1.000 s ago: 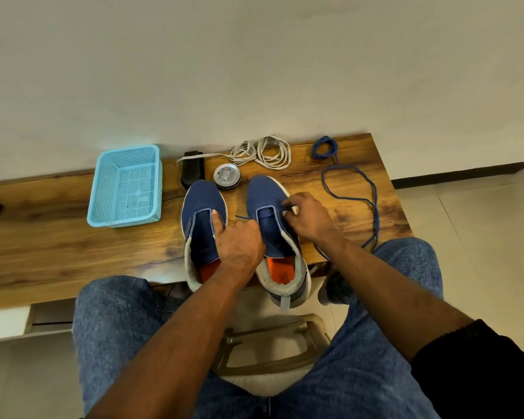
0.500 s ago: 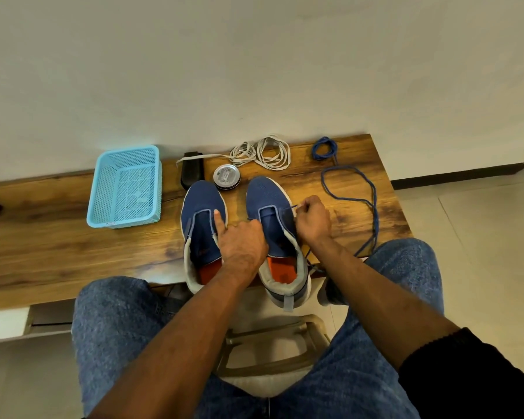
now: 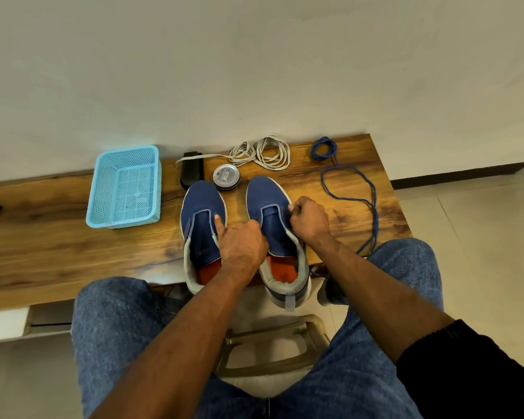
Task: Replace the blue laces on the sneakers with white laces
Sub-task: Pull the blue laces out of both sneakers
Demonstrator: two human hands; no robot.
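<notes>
**Last blue lace coming out of the right shoe**

Two shoes sit side by side at the near edge of the table (image 3: pixel 58 237), heels toward the person, which puts the eyelets within easy reach of both hands. The left shoe (image 3: pixel 201 225) shows no lace in its throat. The left hand (image 3: pixel 242 246) lies between the pair, index finger stretched along the left shoe's eyelet edge and the other fingers bent against the right shoe (image 3: pixel 273 219); this looks like a brace to keep the shoes from sliding while the other hand pulls. Whether those bent fingers hold anything cannot be told.

The right hand (image 3: pixel 309 220) is curled at the outer eyelet row of the right shoe, fingertips pinched together near the front eyelets, probably on a lace end. The strand itself is too thin and too covered by the fingers to confirm.

A blue lace (image 3: pixel 345 196) lies loose in a long loop on the table to the right, one end bunched near the wall and the other running off the near edge. The white laces (image 3: pixel 263 154) wait coiled by the wall beyond the shoes, untouched, just beside a round tin (image 3: pixel 226 176) and a black object (image 3: pixel 191 172) that cannot be identified. A basket (image 3: pixel 124 186) stands well to the left.

The knuckles hide the right shoe's eyelets, so how much lace remains threaded is unclear.
</notes>
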